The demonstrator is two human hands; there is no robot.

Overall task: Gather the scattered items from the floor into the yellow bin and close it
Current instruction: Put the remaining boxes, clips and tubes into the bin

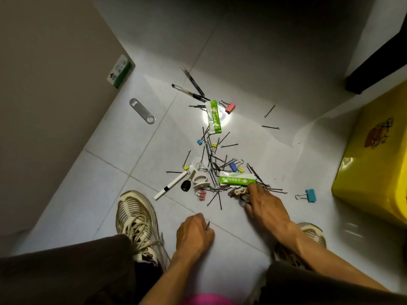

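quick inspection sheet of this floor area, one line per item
surface: pale tiled floor, with a bright glare spot under the far green sachet.
job's things: yellow bin at right; its opening is out of view. Bobby pins, binder clips, two black pens, white marker, car key, bottle opener and near green sachet lie scattered.
clutter: green-and-white carton against the left wall.
grippers: left hand curled round a bobby pin; right hand gathering pins beside the near sachet.
cables: nothing seen.
surroundings: beige wall on the left, dark furniture leg top right, person's shoes and trousers below.
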